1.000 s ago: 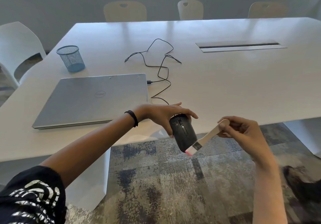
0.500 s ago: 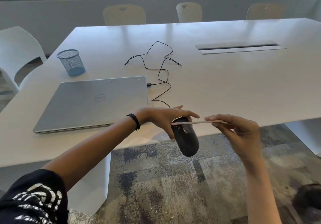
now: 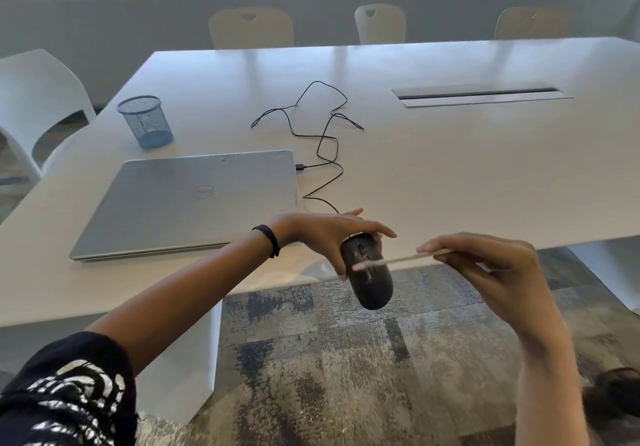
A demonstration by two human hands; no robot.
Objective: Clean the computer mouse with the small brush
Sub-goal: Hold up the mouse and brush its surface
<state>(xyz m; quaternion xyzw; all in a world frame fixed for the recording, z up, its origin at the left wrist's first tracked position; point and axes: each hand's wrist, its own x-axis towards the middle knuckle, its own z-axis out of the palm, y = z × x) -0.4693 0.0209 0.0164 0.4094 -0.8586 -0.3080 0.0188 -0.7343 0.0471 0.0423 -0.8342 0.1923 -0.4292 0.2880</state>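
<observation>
White tabletop (image 3: pixel 450 175) behind. L hand (image 3: pixel 325 234) grips mouse (image 3: pixel 367 271) off edge, buttons up for access; R hand (image 3: pixel 485 265) pinches brush (image 3: pixel 398 260) across wheel.

A broad white rectangular table (image 3: pixel 450 182) carries a closed silver laptop (image 3: pixel 194 200) near its front left edge. Behind the laptop, further left, stands an upright blue wire-mesh pen cup (image 3: pixel 145 122). A thin black cable (image 3: pixel 322 134) (plugged into the laptop's right side) loops loosely across the middle. A long grey cable-port flap (image 3: pixel 481 95) sits flush in the tabletop, far right.
</observation>
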